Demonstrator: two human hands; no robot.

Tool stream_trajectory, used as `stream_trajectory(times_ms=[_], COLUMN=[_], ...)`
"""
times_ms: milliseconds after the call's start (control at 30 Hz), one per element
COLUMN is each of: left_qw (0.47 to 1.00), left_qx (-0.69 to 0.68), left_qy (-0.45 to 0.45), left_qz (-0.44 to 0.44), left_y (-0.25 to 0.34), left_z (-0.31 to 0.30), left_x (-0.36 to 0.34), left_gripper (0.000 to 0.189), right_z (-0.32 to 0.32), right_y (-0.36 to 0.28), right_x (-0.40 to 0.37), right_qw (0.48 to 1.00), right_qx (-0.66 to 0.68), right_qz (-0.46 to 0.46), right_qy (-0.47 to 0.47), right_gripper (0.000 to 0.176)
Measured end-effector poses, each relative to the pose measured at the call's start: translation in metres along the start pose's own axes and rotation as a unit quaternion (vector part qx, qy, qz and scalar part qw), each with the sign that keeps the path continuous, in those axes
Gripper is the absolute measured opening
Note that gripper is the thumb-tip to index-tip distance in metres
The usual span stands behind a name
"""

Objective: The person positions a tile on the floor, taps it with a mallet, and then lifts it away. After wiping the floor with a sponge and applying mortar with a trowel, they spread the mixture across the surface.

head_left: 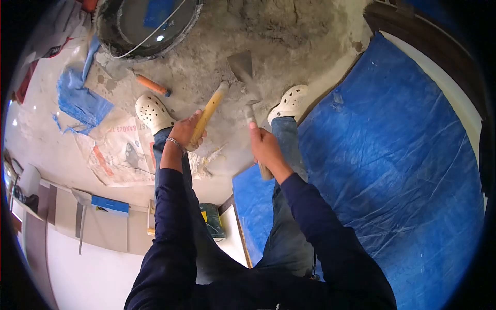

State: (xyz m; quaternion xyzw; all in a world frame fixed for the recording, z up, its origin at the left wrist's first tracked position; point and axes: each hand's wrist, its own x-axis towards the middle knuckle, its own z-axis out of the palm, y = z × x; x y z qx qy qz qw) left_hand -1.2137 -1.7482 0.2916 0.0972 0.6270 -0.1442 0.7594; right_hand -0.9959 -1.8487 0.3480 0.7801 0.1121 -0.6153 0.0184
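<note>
My left hand [187, 133], with a chain bracelet at its wrist, is closed around a thick yellow wooden stick [211, 109], which slants up and to the right. My right hand [267, 151] grips the wooden handle of a trowel [265, 172], its thumb stretched along the handle. Metal shows at the handle's upper end, and a grey trowel-shaped blade lies in line beyond it, over the cement-smeared floor [289, 36]. Both hands are between my knees, above the floor and between two cream clogs [153, 112].
A black bucket [178, 39] of grey liquid stands at the top left. Nearby are an orange-handled tool [151, 84], crumpled blue plastic [82, 98] and a printed sack [111, 165]. Blue tarp [387, 155] spreads on the right. A green can [213, 222] is behind my left leg.
</note>
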Motion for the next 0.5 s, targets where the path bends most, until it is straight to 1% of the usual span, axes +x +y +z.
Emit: stream_trajectory(times_ms=[33, 100, 133, 167, 200, 233, 300, 333, 367, 400, 433, 467, 500], left_qw=[1.0, 1.0, 1.0, 0.999, 0.998, 0.998, 0.999, 0.997, 0.998, 0.996, 0.993, 0.99, 0.99], left_qx=[0.0, 0.016, 0.015, 0.031, 0.049, 0.051, 0.045, 0.071, 0.068, 0.077, 0.087, 0.11, 0.112], left_qy=[0.0, 0.002, 0.003, 0.017, 0.032, 0.035, 0.011, 0.004, 0.005, -0.017, -0.037, -0.026, -0.02], left_qz=[-0.001, 0.015, 0.013, 0.009, 0.008, 0.014, -0.013, 0.006, 0.002, 0.033, 0.067, 0.079, 0.085], left_y=[-0.001, -0.001, -0.003, -0.004, -0.004, 0.0, 0.002, 0.003, -0.004, -0.015, -0.013, -0.012, -0.006], left_z=[0.0, 0.001, 0.001, 0.002, 0.003, 0.004, 0.01, 0.015, 0.02, 0.027, 0.035, 0.043, 0.04], left_x=[-0.001, 0.0, 0.001, 0.002, 0.003, 0.002, -0.002, -0.004, 0.0, 0.007, 0.005, 0.0, 0.004], left_gripper=[0.048, 0.05, 0.05, 0.051, 0.052, 0.052, 0.057, 0.056, 0.056, 0.054, 0.052, 0.048, 0.048], right_z=[0.003, 0.01, 0.007, 0.001, -0.004, -0.015, -0.034, -0.033, -0.032, -0.029, -0.025, -0.019, -0.013], right_y=[0.005, 0.012, 0.008, 0.001, -0.005, -0.009, -0.014, -0.013, -0.006, 0.0, 0.008, 0.014, 0.018], right_x=[-0.002, 0.001, 0.012, 0.03, 0.045, 0.055, 0.063, 0.058, 0.046, 0.032, 0.022, 0.016, 0.014], right_qw=[1.0, 0.996, 0.996, 0.997, 0.987, 0.988, 0.989, 0.989, 0.99, 0.984, 0.984, 0.981, 0.973], right_qx=[0.0, 0.018, 0.018, 0.066, 0.115, 0.118, 0.097, 0.097, 0.133, 0.169, 0.169, 0.173, 0.178], right_qz=[0.001, -0.057, -0.056, 0.024, 0.1, 0.093, 0.107, 0.107, 0.052, -0.002, -0.001, -0.064, -0.13], right_qy=[0.0, 0.069, 0.067, 0.012, -0.043, -0.042, -0.008, -0.009, 0.022, 0.053, 0.05, 0.057, 0.065], right_gripper=[0.067, 0.067, 0.067, 0.064, 0.062, 0.062, 0.061, 0.061, 0.061, 0.061, 0.061, 0.06, 0.062])
